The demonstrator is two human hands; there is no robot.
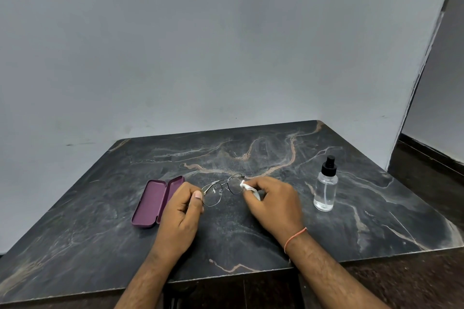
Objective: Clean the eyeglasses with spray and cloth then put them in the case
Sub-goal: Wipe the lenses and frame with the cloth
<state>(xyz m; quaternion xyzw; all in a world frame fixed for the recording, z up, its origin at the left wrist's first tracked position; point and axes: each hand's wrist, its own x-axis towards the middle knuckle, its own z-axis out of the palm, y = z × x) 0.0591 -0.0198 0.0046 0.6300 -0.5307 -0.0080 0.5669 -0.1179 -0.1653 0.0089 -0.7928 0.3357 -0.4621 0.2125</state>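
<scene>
Case: the purple case (156,200) lies open, lid flat beside its tray, just left of the eyeglasses, its near end well inside the table's front edge.
Left hand: the left hand (182,211) sits between the case and the eyeglasses, covering part of the case's right half; its curled fingers and thumb pinch the left end of the frame.
Eyeglasses: the thin dark-rimmed eyeglasses (222,189) are at the middle of the table, held between both hands; whether they touch the surface I cannot tell.
Cloth: a small white cloth (247,187) presses against the right lens of the eyeglasses.
Right hand: the right hand (273,199), just right of the eyeglasses, has its fingers curled round the cloth, gripping it at the lens rim.
Spray bottle: a clear spray bottle (325,189) with a black top stands upright, well right of the eyeglasses, apart from the right hand.
Table: the dark marble table (251,238) shows bare stone behind the eyeglasses up to the wall, and more in front down to the near edge.
</scene>
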